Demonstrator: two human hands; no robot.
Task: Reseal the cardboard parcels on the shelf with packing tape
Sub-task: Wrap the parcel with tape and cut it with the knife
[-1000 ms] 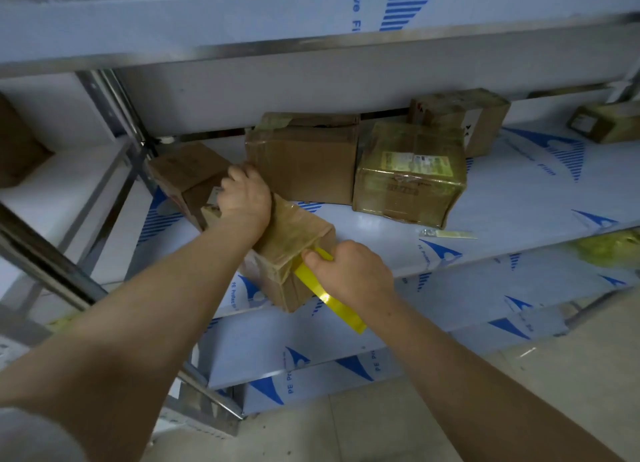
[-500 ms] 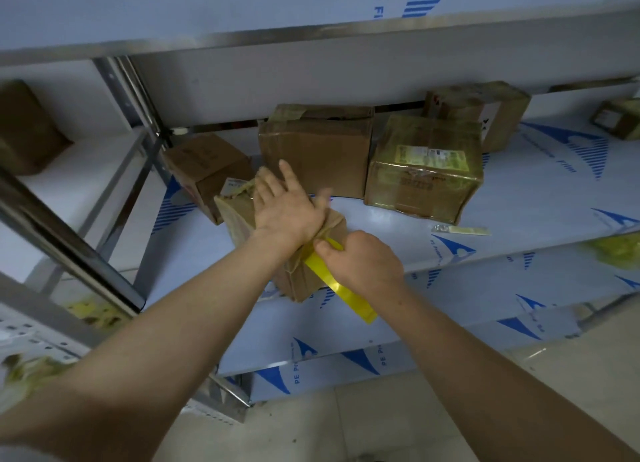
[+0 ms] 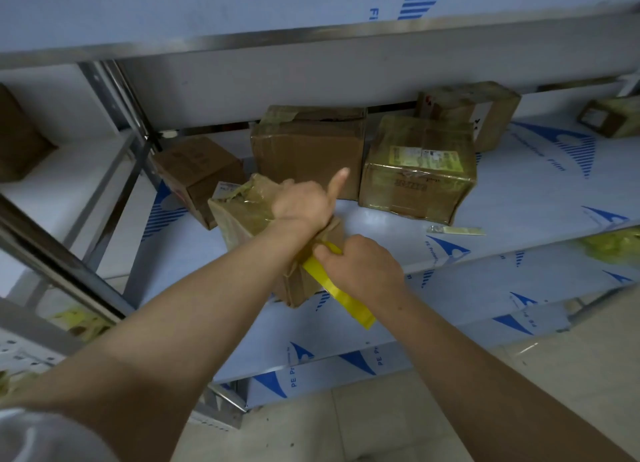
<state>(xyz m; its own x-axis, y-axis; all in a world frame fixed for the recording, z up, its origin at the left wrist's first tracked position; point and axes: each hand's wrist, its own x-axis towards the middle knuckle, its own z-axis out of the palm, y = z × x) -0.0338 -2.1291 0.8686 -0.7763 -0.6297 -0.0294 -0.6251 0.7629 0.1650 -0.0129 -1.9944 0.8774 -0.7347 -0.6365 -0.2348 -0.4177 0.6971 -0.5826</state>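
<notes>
A small cardboard parcel [image 3: 242, 215], wrapped in glossy tape, sits tilted at the front edge of the white shelf [image 3: 519, 201]. My left hand [image 3: 303, 201] presses down on its top with the thumb sticking up; the fingers are hidden behind the back of the hand. My right hand [image 3: 360, 271] pinches a strip of yellow packing tape [image 3: 346, 300] against the parcel's near right corner. The strip's loose end hangs down and to the right below my hand.
Behind stand a plain brown parcel [image 3: 308, 149], a tape-wrapped parcel with a label [image 3: 415, 177], a small box at the left [image 3: 197, 170] and two more at the back right [image 3: 474, 111], [image 3: 609, 115]. A tape scrap [image 3: 455, 230] lies on the shelf. A metal upright [image 3: 121, 115] rises left.
My left hand went from gripping the parcel's top to lying flat on it, and now the thumb is lifted. The right hand kept its hold on the yellow tape at the corner.
</notes>
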